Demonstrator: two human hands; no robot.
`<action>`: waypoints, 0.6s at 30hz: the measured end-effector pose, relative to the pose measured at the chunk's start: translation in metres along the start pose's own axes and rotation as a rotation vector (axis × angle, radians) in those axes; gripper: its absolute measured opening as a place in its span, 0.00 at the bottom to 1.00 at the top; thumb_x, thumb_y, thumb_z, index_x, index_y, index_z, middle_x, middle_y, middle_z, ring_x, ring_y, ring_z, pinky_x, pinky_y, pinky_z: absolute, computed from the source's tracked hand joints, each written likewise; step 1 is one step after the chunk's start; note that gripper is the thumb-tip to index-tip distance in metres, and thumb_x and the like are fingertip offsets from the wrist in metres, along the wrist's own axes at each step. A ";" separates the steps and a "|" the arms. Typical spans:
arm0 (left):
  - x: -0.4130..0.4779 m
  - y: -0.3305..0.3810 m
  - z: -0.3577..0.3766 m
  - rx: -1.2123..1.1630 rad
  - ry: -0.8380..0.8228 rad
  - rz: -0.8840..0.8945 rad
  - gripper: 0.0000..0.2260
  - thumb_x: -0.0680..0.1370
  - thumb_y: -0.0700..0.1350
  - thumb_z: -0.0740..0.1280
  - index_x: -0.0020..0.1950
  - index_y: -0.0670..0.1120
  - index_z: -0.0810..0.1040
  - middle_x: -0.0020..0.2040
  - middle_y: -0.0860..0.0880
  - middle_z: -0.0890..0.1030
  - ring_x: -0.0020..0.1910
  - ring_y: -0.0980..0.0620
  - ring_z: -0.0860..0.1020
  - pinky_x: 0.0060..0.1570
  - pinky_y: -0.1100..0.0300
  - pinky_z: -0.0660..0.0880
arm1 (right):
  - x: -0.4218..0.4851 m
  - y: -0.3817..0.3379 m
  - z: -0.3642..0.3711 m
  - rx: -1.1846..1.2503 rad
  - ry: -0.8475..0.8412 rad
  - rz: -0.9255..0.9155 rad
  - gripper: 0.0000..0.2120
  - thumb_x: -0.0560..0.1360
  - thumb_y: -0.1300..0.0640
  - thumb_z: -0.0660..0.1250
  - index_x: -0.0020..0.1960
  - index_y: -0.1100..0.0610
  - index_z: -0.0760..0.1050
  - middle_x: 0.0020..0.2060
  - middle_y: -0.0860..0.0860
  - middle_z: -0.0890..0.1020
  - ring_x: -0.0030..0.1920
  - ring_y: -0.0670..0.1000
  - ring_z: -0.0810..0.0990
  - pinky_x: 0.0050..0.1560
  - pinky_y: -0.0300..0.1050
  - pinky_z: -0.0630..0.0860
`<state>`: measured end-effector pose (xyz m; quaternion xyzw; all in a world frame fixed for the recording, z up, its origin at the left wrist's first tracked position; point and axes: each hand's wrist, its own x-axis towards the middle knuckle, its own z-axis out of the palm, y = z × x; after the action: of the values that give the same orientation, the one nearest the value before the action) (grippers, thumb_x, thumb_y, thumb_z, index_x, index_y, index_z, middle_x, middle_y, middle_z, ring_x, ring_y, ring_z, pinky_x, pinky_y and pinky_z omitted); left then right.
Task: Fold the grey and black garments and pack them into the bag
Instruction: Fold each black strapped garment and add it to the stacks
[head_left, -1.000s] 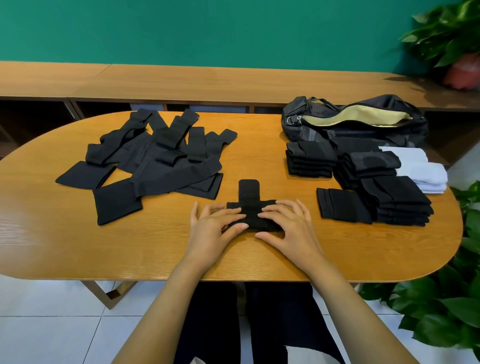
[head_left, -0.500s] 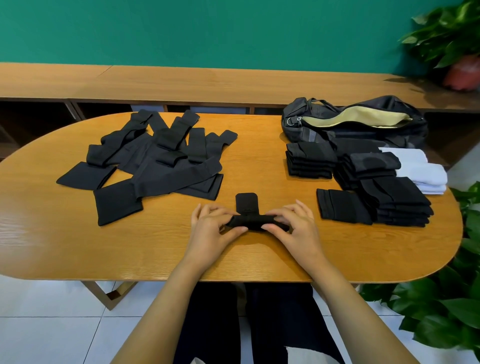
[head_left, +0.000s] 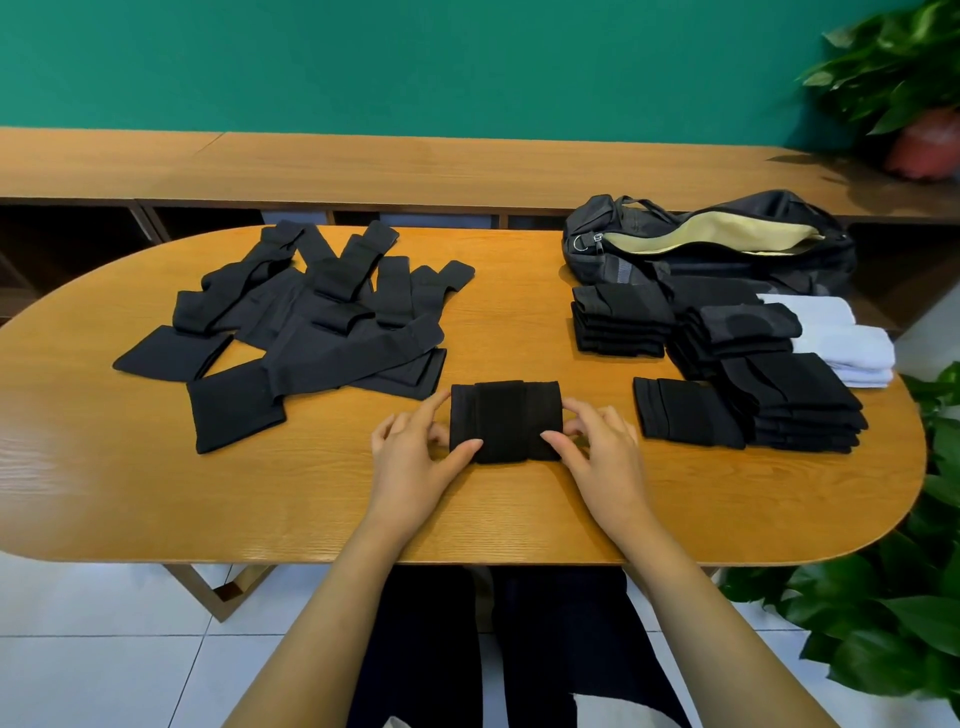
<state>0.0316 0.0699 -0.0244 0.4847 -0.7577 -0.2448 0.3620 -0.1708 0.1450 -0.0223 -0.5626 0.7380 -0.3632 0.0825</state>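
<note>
step: squaring the folded garment (head_left: 505, 427), centre-front of worktop (head_left: 156, 493)
left hand (head_left: 415, 457): thumb and fingers pinch its left edge
right hand (head_left: 597, 452): pinches its right edge
tip: align edges, press flat, keep the fold tight before moving it toward the bag (head_left: 597, 244)

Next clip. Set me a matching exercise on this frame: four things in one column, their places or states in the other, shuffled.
1 loose black garments
2 bag
3 white stack
4 folded black garment

a unzipped, far right of the table
b pinched between left hand and right hand
c spread out unfolded, left side
d right edge, beside black stacks

Pairs: 1-c, 2-a, 3-d, 4-b
</note>
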 end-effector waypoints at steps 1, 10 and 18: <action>0.000 0.001 -0.001 0.004 0.006 -0.003 0.31 0.73 0.54 0.72 0.73 0.53 0.66 0.39 0.57 0.77 0.51 0.59 0.73 0.66 0.59 0.54 | 0.000 0.000 0.001 -0.001 0.003 0.005 0.22 0.76 0.47 0.67 0.69 0.49 0.71 0.47 0.45 0.76 0.56 0.48 0.70 0.56 0.41 0.63; -0.001 0.000 -0.002 0.163 -0.131 0.151 0.23 0.70 0.62 0.72 0.63 0.59 0.77 0.66 0.64 0.70 0.69 0.61 0.61 0.71 0.53 0.52 | 0.002 0.004 0.004 -0.088 0.096 -0.060 0.19 0.76 0.49 0.68 0.65 0.54 0.73 0.54 0.48 0.76 0.56 0.49 0.71 0.58 0.51 0.73; 0.000 -0.002 -0.001 0.170 -0.116 0.165 0.18 0.75 0.61 0.64 0.62 0.59 0.78 0.62 0.64 0.75 0.65 0.62 0.64 0.74 0.50 0.50 | 0.002 0.009 -0.008 -0.491 0.198 0.066 0.27 0.79 0.40 0.54 0.69 0.57 0.71 0.72 0.57 0.69 0.74 0.58 0.62 0.75 0.59 0.49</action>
<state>0.0337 0.0687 -0.0251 0.4347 -0.8326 -0.1768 0.2942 -0.1823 0.1482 -0.0213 -0.5034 0.8263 -0.2238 -0.1171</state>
